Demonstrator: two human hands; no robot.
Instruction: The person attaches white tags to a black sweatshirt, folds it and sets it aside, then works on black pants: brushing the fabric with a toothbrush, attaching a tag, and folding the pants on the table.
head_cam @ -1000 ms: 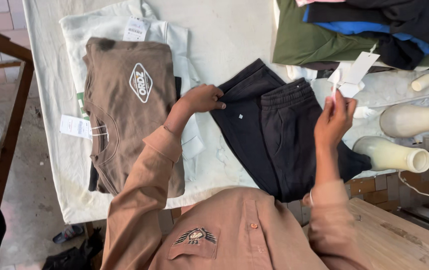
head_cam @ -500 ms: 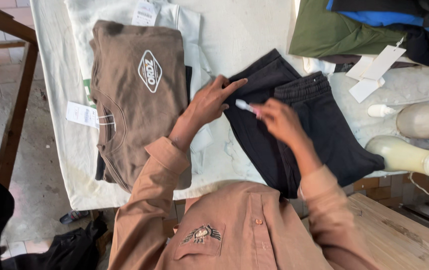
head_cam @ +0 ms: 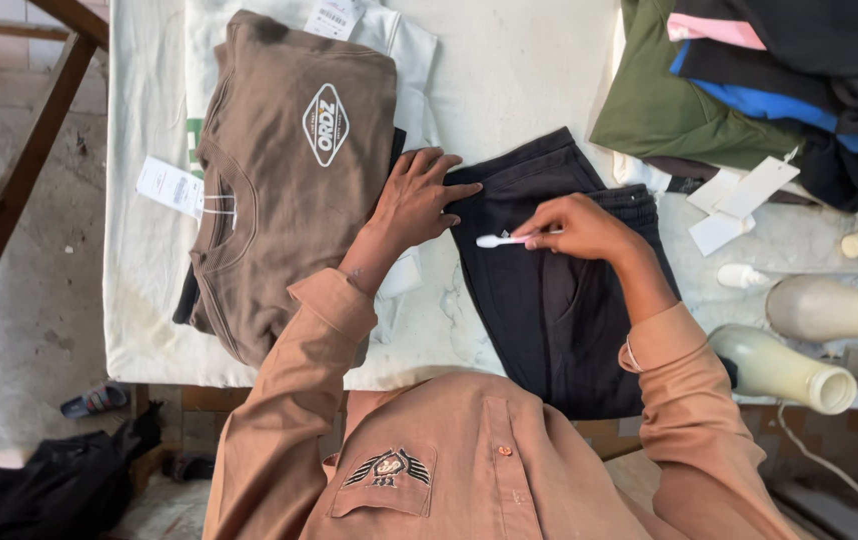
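Your left hand (head_cam: 419,205) is lying flat, fingers released, pressing the folded black trousers (head_cam: 559,290) on the cloth-covered table (head_cam: 519,70). Your right hand (head_cam: 584,228) is pinching a white toothbrush (head_cam: 505,240) over the trousers. A folded brown sweatshirt (head_cam: 284,170) is lying just beside your left hand.

brown t-shirt (head_cam: 289,170) | green garment (head_cam: 679,110) | two pale bottles (head_cam: 784,368) | paper tags (head_cam: 739,200)
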